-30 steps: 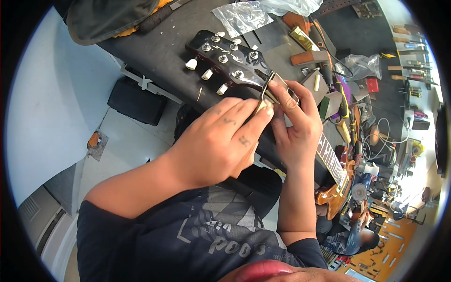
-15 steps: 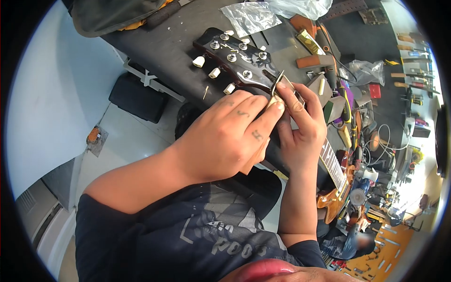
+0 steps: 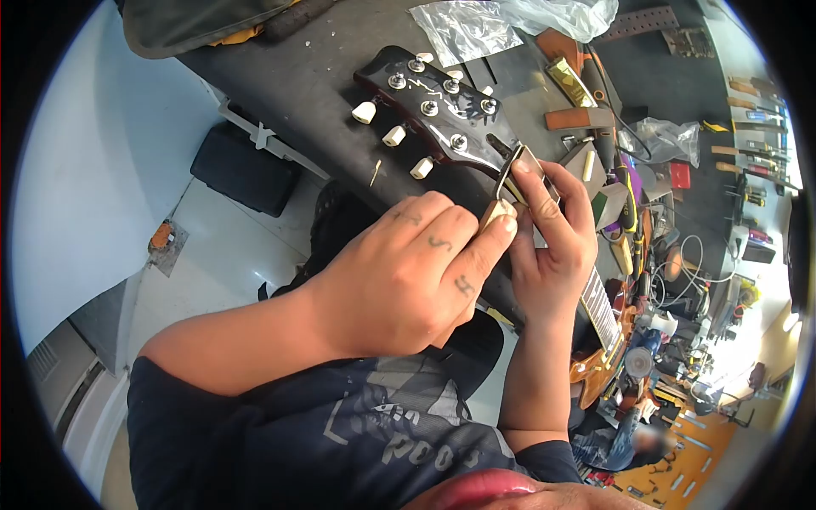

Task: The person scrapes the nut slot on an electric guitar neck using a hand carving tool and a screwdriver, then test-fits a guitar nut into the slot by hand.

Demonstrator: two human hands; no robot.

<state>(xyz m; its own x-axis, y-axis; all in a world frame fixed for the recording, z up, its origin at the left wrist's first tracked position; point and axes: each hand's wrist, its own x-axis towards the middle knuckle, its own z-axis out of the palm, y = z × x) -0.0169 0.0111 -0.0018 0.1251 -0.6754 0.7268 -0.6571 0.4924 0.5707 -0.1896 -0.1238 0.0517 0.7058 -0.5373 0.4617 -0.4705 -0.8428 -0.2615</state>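
Note:
A dark guitar headstock with metal posts and pale tuner buttons lies over the dark bench. My left hand is closed around a tan block, whose end shows between its fingertips. Its other end pokes out below the palm. My right hand pinches a thin flat piece at the nut end of the neck. A narrow curved dark strip runs between the two hands; what it is I cannot make out. Past my right wrist the fretboard reappears.
Clear plastic bags lie at the bench's back. A brown block, a red box, and many tools and cables crowd the right side. An orange-brown guitar body is below them. Farther off, a person is at lower right.
My left hand has drawn slightly down toward my body, and more of the tan block shows. The headstock sits a little farther right in view. My right hand keeps its pinch.

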